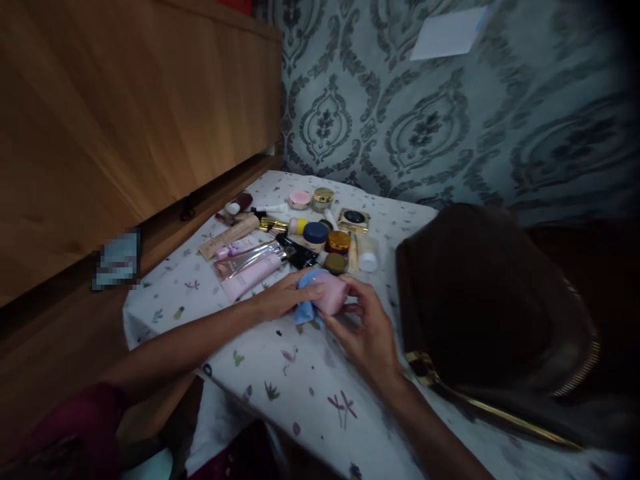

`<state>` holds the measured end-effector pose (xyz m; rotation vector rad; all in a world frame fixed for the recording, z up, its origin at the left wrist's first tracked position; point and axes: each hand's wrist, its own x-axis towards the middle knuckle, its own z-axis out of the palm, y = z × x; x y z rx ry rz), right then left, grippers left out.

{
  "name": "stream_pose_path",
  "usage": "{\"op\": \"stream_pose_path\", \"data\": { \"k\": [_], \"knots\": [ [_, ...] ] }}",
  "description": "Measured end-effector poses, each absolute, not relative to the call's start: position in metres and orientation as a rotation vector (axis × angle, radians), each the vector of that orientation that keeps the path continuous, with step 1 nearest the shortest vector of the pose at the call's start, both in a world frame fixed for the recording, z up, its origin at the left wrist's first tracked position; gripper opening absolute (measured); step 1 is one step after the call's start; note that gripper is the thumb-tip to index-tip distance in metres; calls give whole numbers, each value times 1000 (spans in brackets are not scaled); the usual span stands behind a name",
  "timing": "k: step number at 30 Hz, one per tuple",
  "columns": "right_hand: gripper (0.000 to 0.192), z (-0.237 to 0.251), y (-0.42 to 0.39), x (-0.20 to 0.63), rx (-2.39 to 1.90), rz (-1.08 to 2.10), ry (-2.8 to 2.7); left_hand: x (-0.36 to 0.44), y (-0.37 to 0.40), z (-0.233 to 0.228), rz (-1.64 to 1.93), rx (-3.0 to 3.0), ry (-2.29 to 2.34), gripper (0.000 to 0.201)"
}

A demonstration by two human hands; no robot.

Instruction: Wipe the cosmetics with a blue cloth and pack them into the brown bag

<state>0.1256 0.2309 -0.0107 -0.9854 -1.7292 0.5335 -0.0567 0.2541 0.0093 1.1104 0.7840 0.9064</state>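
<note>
A pink jar point(331, 293) is held between my two hands above the near part of the cloth. My left hand point(287, 293) is closed on a blue cloth point(306, 308), pressing it against the jar's left side. On the other side my right hand point(367, 320) grips the jar with thumb and fingertips. Just beyond them lie a pink tube point(254, 277), a jar with a dark blue lid point(315, 235), an amber-lidded jar point(339, 243) and a white-capped tube point(368, 255). The jar's underside and some fingertips are hidden.
A dark brown bag point(480, 300) with gold trim stands close to my right arm. Several more cosmetics, including a pink compact jar point(300, 199), spread over the patterned tablecloth point(280, 360). A wooden cabinet point(140, 120) borders the left, and a patterned wall point(425, 120) the back.
</note>
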Motion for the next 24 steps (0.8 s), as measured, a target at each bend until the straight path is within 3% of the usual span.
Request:
{"op": "stream_pose_path", "data": {
  "k": [6, 14, 24],
  "knots": [
    [62, -8, 232, 126, -1093, 555, -1715, -58, 256, 17, 890, 1209, 780, 70],
    [67, -9, 231, 123, -1217, 657, -1604, -58, 260, 21, 970, 1318, 712, 68],
    [55, -11, 230, 131, -1160, 305, -1777, -61, 256, 21, 832, 1301, 827, 68]
  ]
}}
